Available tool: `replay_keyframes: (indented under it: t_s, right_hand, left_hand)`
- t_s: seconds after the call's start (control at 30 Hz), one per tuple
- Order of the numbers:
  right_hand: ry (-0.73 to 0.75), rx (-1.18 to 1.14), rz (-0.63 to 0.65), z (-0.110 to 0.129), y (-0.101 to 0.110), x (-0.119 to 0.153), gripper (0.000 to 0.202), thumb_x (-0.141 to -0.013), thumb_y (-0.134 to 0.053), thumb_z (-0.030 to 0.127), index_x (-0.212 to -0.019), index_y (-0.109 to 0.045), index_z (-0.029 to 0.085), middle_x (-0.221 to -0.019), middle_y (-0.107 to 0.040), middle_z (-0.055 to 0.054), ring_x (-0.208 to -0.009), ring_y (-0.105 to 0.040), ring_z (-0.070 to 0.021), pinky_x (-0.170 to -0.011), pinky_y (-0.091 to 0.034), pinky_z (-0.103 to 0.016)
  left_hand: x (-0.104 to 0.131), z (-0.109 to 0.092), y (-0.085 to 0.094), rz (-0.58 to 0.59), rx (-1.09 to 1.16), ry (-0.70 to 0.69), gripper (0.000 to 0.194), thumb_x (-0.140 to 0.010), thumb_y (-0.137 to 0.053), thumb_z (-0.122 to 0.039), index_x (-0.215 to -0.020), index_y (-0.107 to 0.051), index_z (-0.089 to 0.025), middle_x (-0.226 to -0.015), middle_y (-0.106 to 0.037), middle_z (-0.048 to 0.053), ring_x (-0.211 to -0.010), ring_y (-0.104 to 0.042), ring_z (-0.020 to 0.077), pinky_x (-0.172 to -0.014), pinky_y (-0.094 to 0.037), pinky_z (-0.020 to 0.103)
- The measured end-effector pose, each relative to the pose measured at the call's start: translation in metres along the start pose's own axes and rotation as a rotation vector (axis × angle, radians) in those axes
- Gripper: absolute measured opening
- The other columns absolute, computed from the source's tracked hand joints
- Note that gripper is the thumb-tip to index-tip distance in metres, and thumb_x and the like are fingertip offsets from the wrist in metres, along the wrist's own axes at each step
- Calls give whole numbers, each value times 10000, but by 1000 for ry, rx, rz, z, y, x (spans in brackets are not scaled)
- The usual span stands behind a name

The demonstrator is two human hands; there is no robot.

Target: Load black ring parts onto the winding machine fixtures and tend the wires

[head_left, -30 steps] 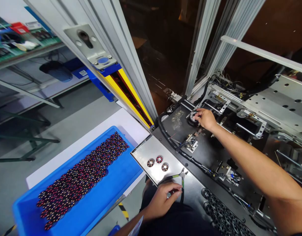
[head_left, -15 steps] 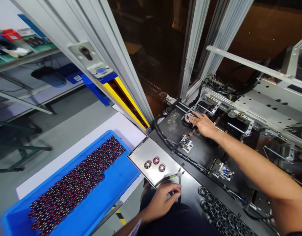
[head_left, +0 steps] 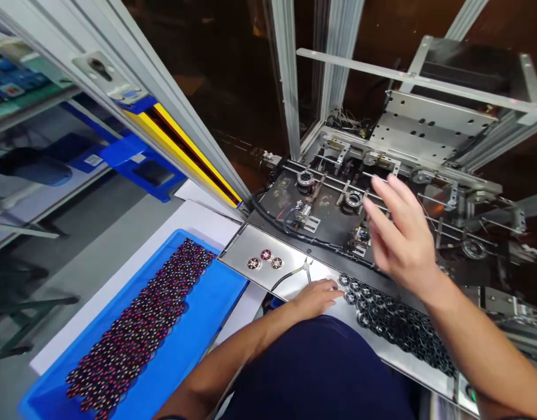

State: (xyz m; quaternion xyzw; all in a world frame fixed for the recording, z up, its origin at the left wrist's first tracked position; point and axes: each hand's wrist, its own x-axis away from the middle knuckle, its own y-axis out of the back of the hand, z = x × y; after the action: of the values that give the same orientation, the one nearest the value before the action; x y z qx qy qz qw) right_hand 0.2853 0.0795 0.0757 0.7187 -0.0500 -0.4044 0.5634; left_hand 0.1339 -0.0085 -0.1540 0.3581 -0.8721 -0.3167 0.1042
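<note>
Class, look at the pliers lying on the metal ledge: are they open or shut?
Open. The pliers have their two handles spread apart, and their tips are parted too.

Right hand [head_left: 402, 233] raised, fingers spread.

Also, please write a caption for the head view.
Open right hand above a black-topped machine; left hand near dark round parts; black-and-red discs in a blue plastic bin.

We count three loose round parts [head_left: 265, 255], one pair of pliers [head_left: 306, 266] and one blue bin [head_left: 227, 297], while the patterned discs [head_left: 139, 321] and the dark rings [head_left: 397, 324] overlap too closely for us to number either kind.
</note>
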Motion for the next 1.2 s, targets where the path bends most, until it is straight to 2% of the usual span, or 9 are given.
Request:
replay_keyframes:
  t_s: [0.1, 0.23, 0.4, 0.6, 0.77, 0.87, 0.93, 1.1, 1.2]
  right_hand:
    - [-183, -97, -71, 33, 19, 89, 736, -761, -586, -50, -1435, -433, 199, -1427, -469, -134, -1357, -398, -350, -1057, -418, -581]
    - [-400, -96, -96, 73, 11, 188, 570, -740, -599, -94, -1264, -573, 129, -1303, -570, -162, -1224, -540, -321, -977, -510, -531]
    - [-532, -131, -75, 111, -4, 240, 471, -784, -585, -78, -1219, -580, 101, -1278, -572, -174, -1202, -551, -283, -980, -501, -507]
    - [-501, -199, 25, 107, -44, 235, 363, -853, -580, 13, -1189, -560, 150, -1200, -613, -113, -1135, -569, -226, -971, -500, -454]
    - [-449, -359, 158, 90, -54, 204, 550, -893, -595, 144, -1409, -406, 137, -1348, -495, -164, -1219, -514, -250, -976, -506, -439]
    - [-384, -491, 177, 85, -39, 179, 502, -906, -593, 161, -1381, -434, 191, -1250, -520, -120, -1154, -527, -181, -947, -506, -331]
    - [-351, -561, 129, 86, -30, 165, 415, -903, -587, 124, -1297, -495, 215, -1134, -546, -89, -1063, -538, -155, -894, -497, -306]
    - [-375, -551, -87, 102, -24, 149, 407, -837, -610, 15, -1211, -537, 161, -1024, -557, -108, -959, -528, -171, -800, -474, -332]
    - [-332, -475, -100, 108, -21, 145, 493, -799, -642, -1, -1258, -519, 130, -1111, -551, -145, -1063, -513, -208, -895, -463, -399]
  left_hand:
    - [-10, -4, -14, 60, -122, -64, 477, -833, -668, -193, -1306, -599, -200, -1172, -553, 133, -1008, -572, 258, -888, -493, 348]
    - [-10, -8, -28, 77, -225, -78, 535, -824, -693, -271, -1337, -550, -219, -1138, -518, 134, -975, -558, 279, -852, -509, 410]
    - [1, -5, -41, 26, -218, -16, 534, -831, -695, -329, -1323, -532, -200, -1310, -462, 152, -1127, -506, 305, -961, -466, 456]
    - [-1, -5, -44, -38, -15, 99, 184, -901, -610, -246, -1036, -621, -120, -1229, -569, 129, -1078, -527, 255, -990, -418, 434]
    - [7, -32, 8, -63, 370, 151, 273, -878, -665, -311, -1031, -554, -114, -776, -575, 8, -720, -531, 121, -706, -457, 239]
    - [20, -58, 42, -69, 553, 102, 285, -868, -673, -335, -1008, -532, -130, -820, -555, -9, -718, -502, 83, -678, -428, 193]
    - [27, -73, 53, -117, 649, 100, 272, -861, -678, -318, -996, -532, -132, -907, -570, 12, -777, -523, 79, -732, -433, 196]
    - [32, -89, 42, -259, 1252, 166, 429, -754, -782, -266, -1018, -474, -127, -874, -609, 45, -803, -596, 116, -739, -461, 229]
    - [35, -92, 40, -383, 1223, 213, 364, -745, -786, -229, -1010, -567, -111, -841, -632, 32, -760, -593, 89, -722, -466, 195]
